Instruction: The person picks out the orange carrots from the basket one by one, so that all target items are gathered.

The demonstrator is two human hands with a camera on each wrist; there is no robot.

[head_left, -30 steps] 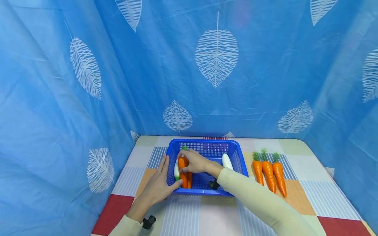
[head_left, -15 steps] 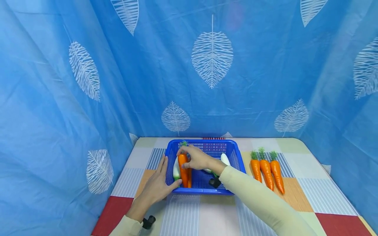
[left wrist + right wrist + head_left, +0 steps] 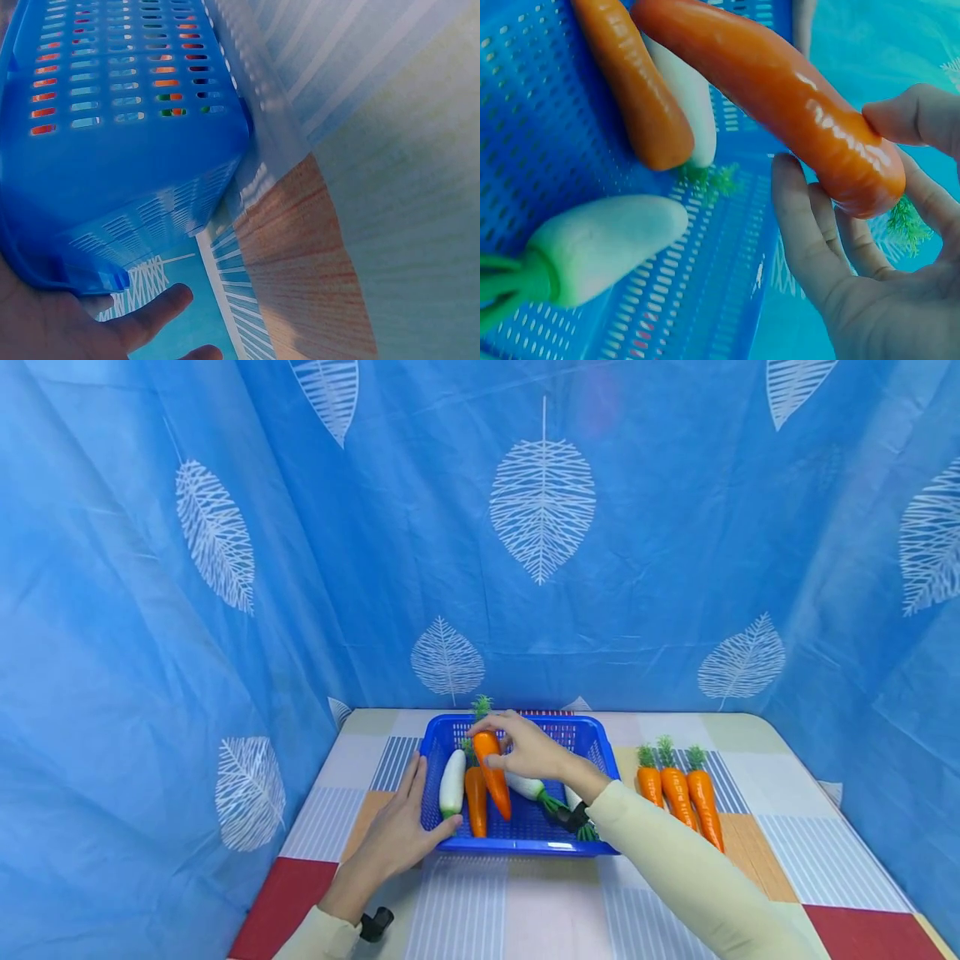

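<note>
My right hand (image 3: 528,747) pinches an orange carrot (image 3: 495,777) near its thick, leafy end, with thumb and fingertips on opposite sides in the right wrist view. The carrot is held tilted above a blue plastic basket (image 3: 517,845), pointed end down. Under it a second carrot (image 3: 476,802) lies in the basket, beside a white radish (image 3: 690,97). Another white radish (image 3: 615,244) with green stalks lies in the middle, and a third one is partly hidden behind my right wrist. My left hand (image 3: 401,827) rests against the basket's left side, fingers straight, thumb at the front-left corner.
Three carrots (image 3: 678,793) with green tops lie side by side on the table to the right of the basket. A checked cloth (image 3: 547,902) covers the table. Blue curtains (image 3: 637,568) with white leaf prints hang behind it and at both sides.
My right hand has lifted the carrot from the basket's left part and moved it up and to the right, uncovering the second carrot and left radish. The left hand stays at the basket.
</note>
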